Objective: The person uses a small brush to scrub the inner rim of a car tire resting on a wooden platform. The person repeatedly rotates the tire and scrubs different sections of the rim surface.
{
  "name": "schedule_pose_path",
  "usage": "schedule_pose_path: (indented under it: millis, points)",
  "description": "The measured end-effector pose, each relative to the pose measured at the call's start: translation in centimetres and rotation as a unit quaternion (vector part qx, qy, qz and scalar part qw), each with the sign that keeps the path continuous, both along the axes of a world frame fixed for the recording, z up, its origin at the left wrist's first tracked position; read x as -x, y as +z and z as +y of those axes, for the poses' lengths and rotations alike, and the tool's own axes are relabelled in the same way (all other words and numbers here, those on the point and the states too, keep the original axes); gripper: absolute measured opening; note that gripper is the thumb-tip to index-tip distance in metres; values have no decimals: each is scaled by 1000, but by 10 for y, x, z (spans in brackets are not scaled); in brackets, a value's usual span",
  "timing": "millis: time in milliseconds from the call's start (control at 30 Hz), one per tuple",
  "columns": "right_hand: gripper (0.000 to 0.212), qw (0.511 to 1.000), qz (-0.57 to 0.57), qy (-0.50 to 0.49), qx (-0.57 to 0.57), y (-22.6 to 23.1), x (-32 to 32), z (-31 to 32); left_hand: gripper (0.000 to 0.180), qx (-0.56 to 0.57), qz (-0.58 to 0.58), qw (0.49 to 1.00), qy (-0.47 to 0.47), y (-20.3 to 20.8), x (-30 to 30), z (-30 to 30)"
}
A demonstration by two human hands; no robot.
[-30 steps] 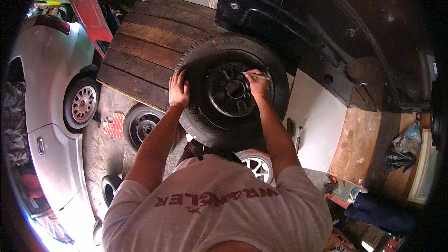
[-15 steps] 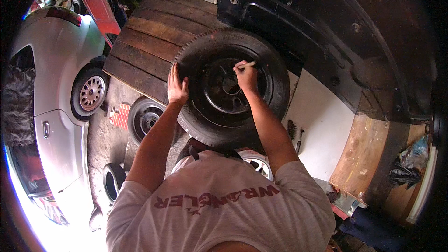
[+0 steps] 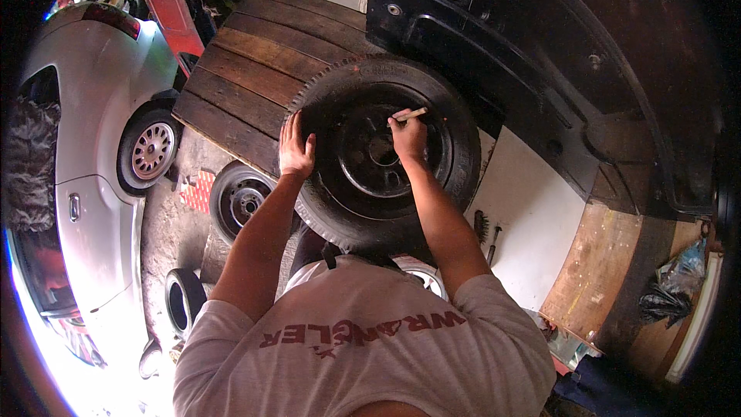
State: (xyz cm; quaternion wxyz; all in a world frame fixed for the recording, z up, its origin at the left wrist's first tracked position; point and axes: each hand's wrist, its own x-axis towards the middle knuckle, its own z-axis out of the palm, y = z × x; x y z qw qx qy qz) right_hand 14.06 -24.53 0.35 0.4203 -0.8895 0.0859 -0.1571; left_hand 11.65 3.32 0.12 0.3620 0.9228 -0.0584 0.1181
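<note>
A large black tyre point(image 3: 328, 205) on a black steel rim point(image 3: 361, 166) lies flat on a bench of dark wooden planks point(image 3: 255, 69). My left hand point(image 3: 296, 150) rests on the tyre's left side, its fingers stretched out and the thumb apart. Over the right part of the rim, my right hand point(image 3: 411, 140) is closed on a slim pale stick point(image 3: 415, 114), held like a pen and pointing up to the right. The stick's working end is hidden by my fingers, so I cannot tell whether it is a brush or a marker.
A silver car point(image 3: 100, 154) stands at the left. Beside it are another steel wheel point(image 3: 231, 201) and a loose tyre point(image 3: 185, 301) on the floor. A big black panel point(image 3: 494, 38) leans at the right. A black brush point(image 3: 481, 226) lies on a white board point(image 3: 532, 193).
The whole view has shifted slightly. My right hand has moved a little on the rim, with the pale stick still in it. My left hand stays on the tyre.
</note>
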Motion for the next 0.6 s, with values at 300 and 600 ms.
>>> schedule_pose_path:
  millis: [300, 600]
  points:
    - [11, 993, -11, 6, -115, 24, 5, 0, 66, 10, 19, 1000, 4, 1, 1, 2]
    - [8, 996, -71, 32, -45, 8, 33, 6, 65, 28, 17, 999, 5, 6, 2, 1]
